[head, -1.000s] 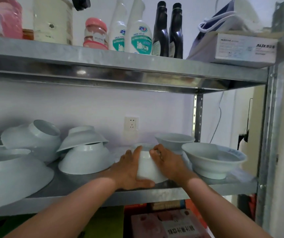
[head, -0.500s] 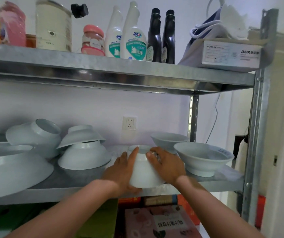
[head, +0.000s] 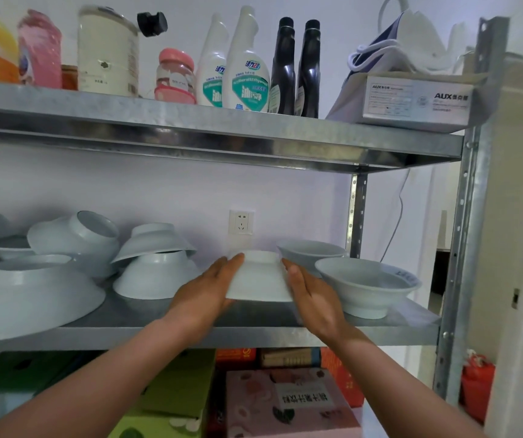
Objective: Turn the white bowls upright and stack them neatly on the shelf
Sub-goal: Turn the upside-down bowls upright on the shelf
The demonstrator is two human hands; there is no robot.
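An upside-down white bowl (head: pixel 258 278) is held between my left hand (head: pixel 204 295) and my right hand (head: pixel 312 295), lifted slightly off the metal shelf (head: pixel 222 333). To its right stand two upright white bowls, one in front (head: pixel 366 286) and one behind (head: pixel 310 251). To the left lie several overturned bowls: a tilted pair (head: pixel 155 263), one on its side (head: pixel 76 235), and a large one (head: pixel 29 292) at the front left.
The upper shelf (head: pixel 209 131) carries bottles, a jar and a cardboard box (head: pixel 418 101). A wall socket (head: pixel 241 221) sits behind the held bowl. A steel upright (head: pixel 465 216) bounds the right side. Boxes (head: pixel 285 403) fill the space below.
Both hands have raised the overturned bowl off the shelf, and my fingers now lie flatter along its sides. The camera has shifted lower and to the right.
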